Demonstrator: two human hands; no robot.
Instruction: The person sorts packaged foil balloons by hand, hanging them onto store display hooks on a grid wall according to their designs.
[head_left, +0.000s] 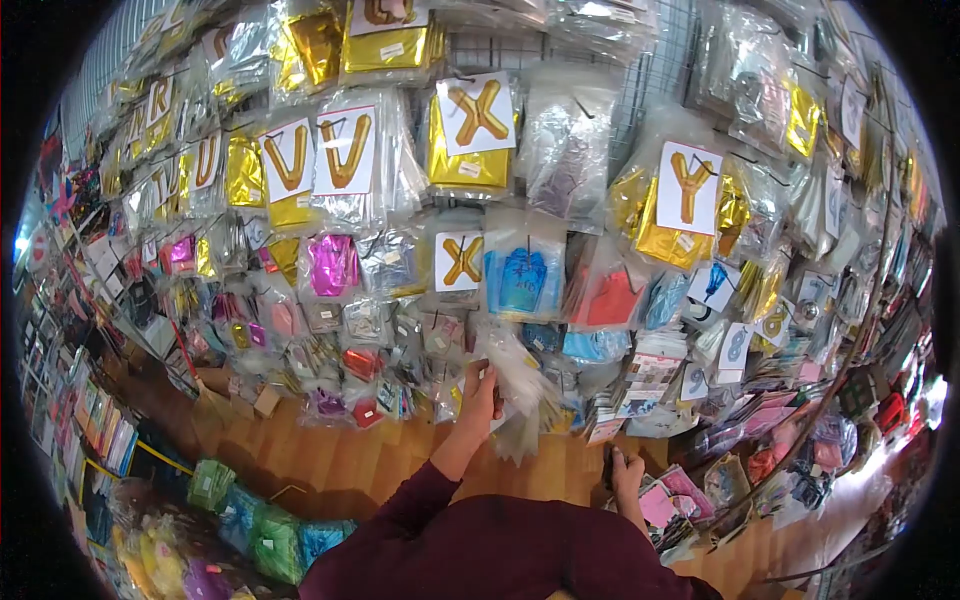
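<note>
Left hand [478, 392] gripping blurred clear packets [520, 385], contents unreadable

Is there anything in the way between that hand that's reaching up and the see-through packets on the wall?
No, nothing visible is in the way. The left hand is already at the clear packets, fingers closed on them, with no gap left to block. The right hand is lower down, by the pink packs.
</note>
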